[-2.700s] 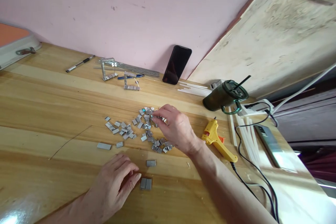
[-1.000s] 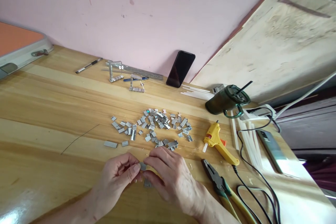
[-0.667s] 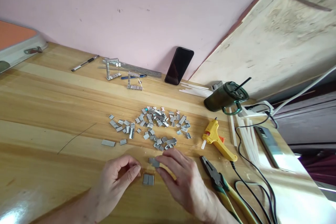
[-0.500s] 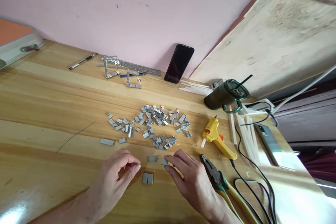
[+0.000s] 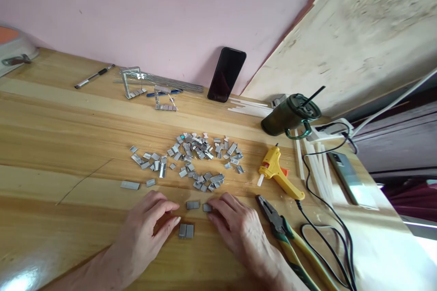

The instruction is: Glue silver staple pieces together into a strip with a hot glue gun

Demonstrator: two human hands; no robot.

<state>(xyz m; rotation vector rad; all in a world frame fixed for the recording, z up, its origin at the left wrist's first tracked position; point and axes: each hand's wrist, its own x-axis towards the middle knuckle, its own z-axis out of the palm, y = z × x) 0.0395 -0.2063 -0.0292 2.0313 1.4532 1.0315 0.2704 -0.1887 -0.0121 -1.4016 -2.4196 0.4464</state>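
The one head-worn camera looks forward and down from close above the worktop [image 5: 68, 132], with the hands [image 5: 241, 226] at lower centre and the pink wall [image 5: 164, 22] across the top.

the glue gun [image 5: 276, 169] lies right of the metal pieces [image 5: 200, 148], behind the pliers [image 5: 278, 224].

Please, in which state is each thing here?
left hand: open, fingertips apart
right hand: touching small rectangular grey metal piece
black phone: leaning on pink wall, screen dark
yellow plastic glue gun: lying, white stick protruding
dark green mug: lid on, black straw inserted
green-yellow handled pliers: lying flat
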